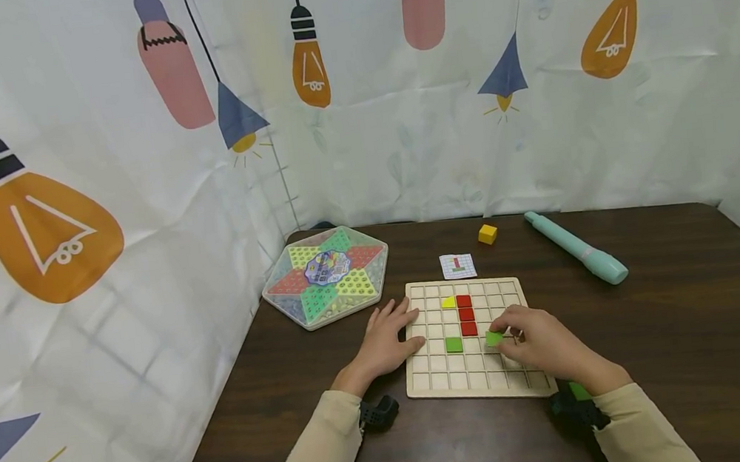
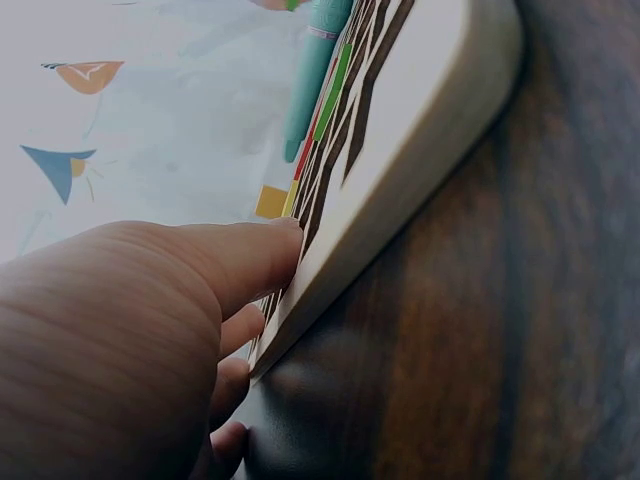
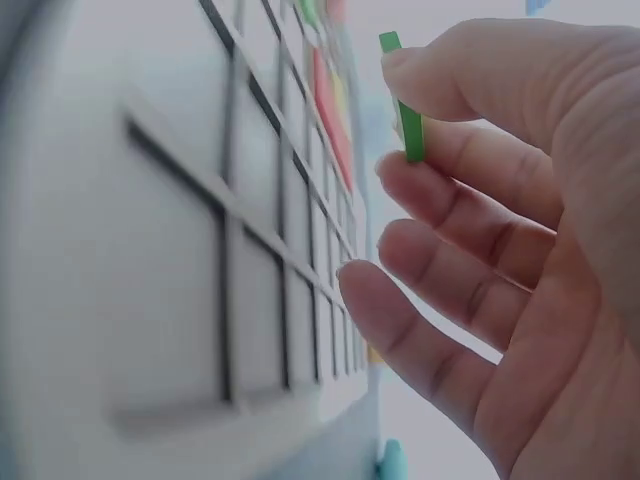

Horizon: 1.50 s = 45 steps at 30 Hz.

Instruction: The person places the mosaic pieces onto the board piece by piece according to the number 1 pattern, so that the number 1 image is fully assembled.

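Right hand: pinches a light green tile by its edges, lower centre-right of the head view, over the grid board.
Left hand: flat, fingers relaxed, pressing the board's left edge, likely to steady it.
Placed tiles: red column, yellow piece, green square.

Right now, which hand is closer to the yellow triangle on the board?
Left. The left hand rests on the wooden board's left edge, just below-left of the yellow triangle. The right hand is farther, pinching a green piece lower right.
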Each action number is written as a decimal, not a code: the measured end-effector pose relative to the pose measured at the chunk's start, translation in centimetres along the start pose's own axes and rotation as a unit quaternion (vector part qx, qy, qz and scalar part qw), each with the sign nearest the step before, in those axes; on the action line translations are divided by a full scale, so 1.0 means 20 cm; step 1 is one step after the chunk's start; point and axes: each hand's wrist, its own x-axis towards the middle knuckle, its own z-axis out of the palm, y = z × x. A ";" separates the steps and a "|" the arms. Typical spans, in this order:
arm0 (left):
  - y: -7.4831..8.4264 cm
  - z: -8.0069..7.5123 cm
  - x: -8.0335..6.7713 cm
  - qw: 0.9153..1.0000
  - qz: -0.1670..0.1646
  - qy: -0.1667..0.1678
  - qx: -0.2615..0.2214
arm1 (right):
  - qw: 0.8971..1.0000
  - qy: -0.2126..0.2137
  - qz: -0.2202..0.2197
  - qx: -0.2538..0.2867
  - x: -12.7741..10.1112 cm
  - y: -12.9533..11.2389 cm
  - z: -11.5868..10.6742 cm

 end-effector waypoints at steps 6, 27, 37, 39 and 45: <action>0.00 0.00 -0.01 1.000 -0.006 -0.004 0.002 | 1.000 0.000 -0.020 -0.022 0.01 -0.04 0.09; 0.00 0.00 -0.01 1.000 0.005 0.002 -0.007 | 0.999 0.031 0.014 -0.032 0.04 -0.06 0.20; 0.00 0.00 0.00 1.000 0.003 -0.001 -0.006 | 0.999 0.035 0.021 -0.021 0.05 -0.06 0.21; 0.00 0.00 0.00 1.000 0.002 0.000 -0.003 | 0.999 0.033 0.022 -0.017 0.05 -0.06 0.21; 0.00 0.00 0.00 1.000 0.000 0.000 -0.004 | 0.999 0.028 0.031 -0.011 0.05 -0.06 0.21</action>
